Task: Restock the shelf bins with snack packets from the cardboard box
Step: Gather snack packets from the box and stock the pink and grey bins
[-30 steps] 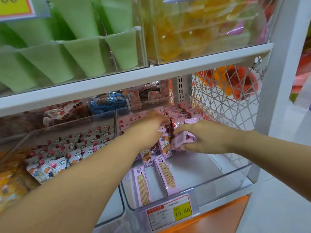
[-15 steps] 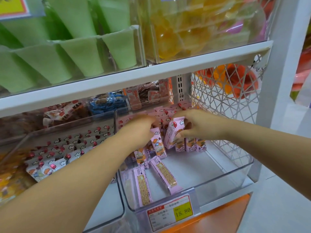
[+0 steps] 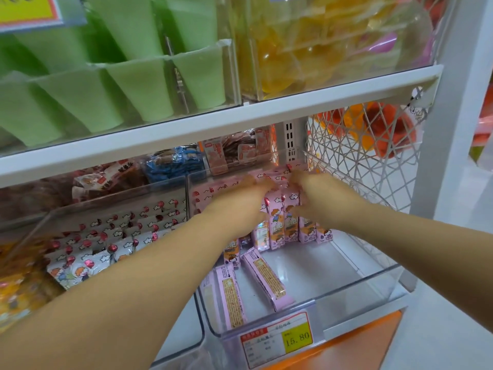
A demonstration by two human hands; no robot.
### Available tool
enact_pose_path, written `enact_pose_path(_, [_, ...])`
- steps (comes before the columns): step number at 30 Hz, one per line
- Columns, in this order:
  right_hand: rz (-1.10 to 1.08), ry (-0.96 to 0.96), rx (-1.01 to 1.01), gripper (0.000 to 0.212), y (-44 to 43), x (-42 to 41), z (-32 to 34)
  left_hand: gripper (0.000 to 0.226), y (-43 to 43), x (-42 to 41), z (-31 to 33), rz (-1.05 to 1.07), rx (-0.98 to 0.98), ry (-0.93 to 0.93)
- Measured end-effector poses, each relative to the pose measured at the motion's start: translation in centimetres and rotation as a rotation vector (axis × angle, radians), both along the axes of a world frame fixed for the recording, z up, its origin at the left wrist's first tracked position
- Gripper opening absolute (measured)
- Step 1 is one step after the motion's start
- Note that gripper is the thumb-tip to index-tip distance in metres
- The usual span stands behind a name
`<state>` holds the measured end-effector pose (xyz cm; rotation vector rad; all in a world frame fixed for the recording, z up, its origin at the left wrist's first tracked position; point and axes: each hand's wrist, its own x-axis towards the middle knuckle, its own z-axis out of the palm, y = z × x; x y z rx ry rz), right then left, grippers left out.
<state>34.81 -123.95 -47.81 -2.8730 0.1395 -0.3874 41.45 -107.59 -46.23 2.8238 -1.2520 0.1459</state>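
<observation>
Flanking the upright pink snack packets (image 3: 277, 222) at the back of the clear bin (image 3: 354, 289), left hand (image 3: 240, 206) and right hand (image 3: 317, 201) touched them from either side, both grips too blurred to call.

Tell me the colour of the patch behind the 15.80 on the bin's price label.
Yellow; the head view shows it on the price label.

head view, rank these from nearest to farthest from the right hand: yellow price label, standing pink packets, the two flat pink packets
1. The standing pink packets, at the rear of the bin, against the right hand.
2. The flat pink packets, lying left of centre, toward the bin's front.
3. The yellow price label, on the bin's front face.
</observation>
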Motion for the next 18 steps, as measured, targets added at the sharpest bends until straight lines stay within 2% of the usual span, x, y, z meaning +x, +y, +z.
enact_pose_path(3, [-0.019,0.121,0.034,0.023,-0.5,-0.5,0.4,0.057,-0.1,0.3,-0.2,0.007,-0.004,-0.010])
enact_pose_path(7, [0.023,0.358,-0.001,0.040,-0.3,-1.1,-0.6,0.060,-0.1,0.2,0.0,0.012,-0.013,0.006])
enact_pose_path(12, [0.010,0.306,0.139,0.042,-0.4,-1.5,-1.7,0.055,-0.5,0.1,-0.1,0.046,-0.002,-0.020])
enact_pose_path(18, [0.016,0.219,0.126,0.040,-0.2,-2.2,-1.0,0.042,-0.8,0.3,0.4,0.126,-0.111,0.097])
